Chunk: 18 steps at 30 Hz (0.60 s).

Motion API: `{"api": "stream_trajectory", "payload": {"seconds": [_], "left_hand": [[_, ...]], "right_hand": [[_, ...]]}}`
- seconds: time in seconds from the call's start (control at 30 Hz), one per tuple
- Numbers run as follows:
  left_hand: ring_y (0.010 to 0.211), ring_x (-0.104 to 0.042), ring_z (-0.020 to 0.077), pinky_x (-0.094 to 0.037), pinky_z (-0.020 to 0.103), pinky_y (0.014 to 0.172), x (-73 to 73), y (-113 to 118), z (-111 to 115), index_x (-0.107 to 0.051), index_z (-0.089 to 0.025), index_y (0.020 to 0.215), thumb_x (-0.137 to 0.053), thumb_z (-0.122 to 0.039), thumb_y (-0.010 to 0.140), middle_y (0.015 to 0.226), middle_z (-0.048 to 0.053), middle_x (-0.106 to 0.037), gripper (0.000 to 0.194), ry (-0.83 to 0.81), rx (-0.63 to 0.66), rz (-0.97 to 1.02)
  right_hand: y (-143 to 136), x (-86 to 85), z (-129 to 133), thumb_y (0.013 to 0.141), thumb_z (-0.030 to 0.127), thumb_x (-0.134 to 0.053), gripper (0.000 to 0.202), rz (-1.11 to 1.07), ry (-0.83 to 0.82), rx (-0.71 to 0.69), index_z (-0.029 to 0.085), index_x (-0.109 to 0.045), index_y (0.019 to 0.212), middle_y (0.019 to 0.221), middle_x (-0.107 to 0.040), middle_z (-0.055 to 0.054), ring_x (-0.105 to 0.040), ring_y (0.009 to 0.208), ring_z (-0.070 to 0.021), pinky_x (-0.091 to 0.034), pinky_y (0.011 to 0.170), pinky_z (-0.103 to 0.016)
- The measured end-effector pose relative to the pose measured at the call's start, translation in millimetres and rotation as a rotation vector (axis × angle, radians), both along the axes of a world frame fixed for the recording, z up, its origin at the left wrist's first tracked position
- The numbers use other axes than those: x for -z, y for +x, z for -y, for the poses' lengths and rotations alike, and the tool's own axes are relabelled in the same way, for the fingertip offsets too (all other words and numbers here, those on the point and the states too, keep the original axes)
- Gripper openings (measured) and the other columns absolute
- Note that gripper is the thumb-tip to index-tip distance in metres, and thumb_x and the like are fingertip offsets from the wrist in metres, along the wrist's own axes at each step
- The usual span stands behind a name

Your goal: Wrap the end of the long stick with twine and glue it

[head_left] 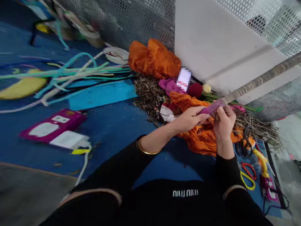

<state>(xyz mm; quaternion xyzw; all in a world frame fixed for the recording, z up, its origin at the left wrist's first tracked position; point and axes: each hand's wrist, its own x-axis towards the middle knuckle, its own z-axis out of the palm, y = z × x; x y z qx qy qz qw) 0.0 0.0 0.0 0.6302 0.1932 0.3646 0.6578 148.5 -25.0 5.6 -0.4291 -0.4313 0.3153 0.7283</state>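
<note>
A long brown stick (263, 77) slants from the upper right down to my hands. Purple wrapping (213, 106) covers its lower end. My left hand (191, 118) is closed around that end, thumb and fingers on the wrapping. Close by, my right hand (223, 124) pinches the stick at the wrapping's upper edge, thumb on top; some of its fingers are hidden behind. Crumpled orange cloth (199, 141) lies beneath both hands, with dried twigs (257, 127) to the right.
A blue table (113, 138) holds a magenta box (56, 127), a blue board (103, 94), long pale strands (77, 72) and an orange bundle (154, 59). Black-handled scissors (244, 146) and a yellow-handled tool (262, 161) lie at right. A white panel (211, 37) stands behind.
</note>
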Motion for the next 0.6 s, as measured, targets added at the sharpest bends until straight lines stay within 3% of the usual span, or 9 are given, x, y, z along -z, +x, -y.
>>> {"api": "stream_trajectory", "payload": {"seconds": [0.17,0.43,0.6], "left_hand": [[0.059,-0.036,0.0087,-0.028,0.023,0.054,4.0,0.6,0.8,-0.050,-0.018,0.078,-0.061,-0.038,0.086,0.064,-0.005,-0.043,0.024,0.029,-0.109,-0.048],[0.050,-0.032,0.0039,-0.019,0.019,0.045,3.4,-1.6,-7.0,-0.059,-0.014,0.094,-0.080,-0.058,0.078,0.061,-0.008,-0.044,0.051,-0.224,0.029,0.109],[0.044,-0.024,0.0011,-0.010,0.017,0.041,5.7,1.1,-7.6,-0.060,-0.014,0.093,-0.087,-0.054,0.071,0.058,-0.009,-0.043,0.053,-0.376,0.037,0.204]], "right_hand": [[-8.0,8.5,-1.5,0.069,0.044,-0.086,0.043,-0.003,-0.002,0.055,0.020,-0.051,0.061,0.053,-0.039,0.010,-0.031,0.047,-0.0034,-0.028,0.046,-0.020],[-17.0,6.8,-4.1,0.073,0.068,-0.078,0.056,-0.214,0.068,0.181,0.023,-0.046,0.066,0.054,-0.032,0.012,-0.030,0.046,-0.0050,-0.036,0.047,-0.020],[-19.5,4.9,0.2,0.083,0.063,-0.072,0.045,-0.171,0.055,0.120,0.022,-0.056,0.073,0.050,-0.027,0.014,-0.024,0.041,-0.0046,-0.038,0.047,-0.021]]}}
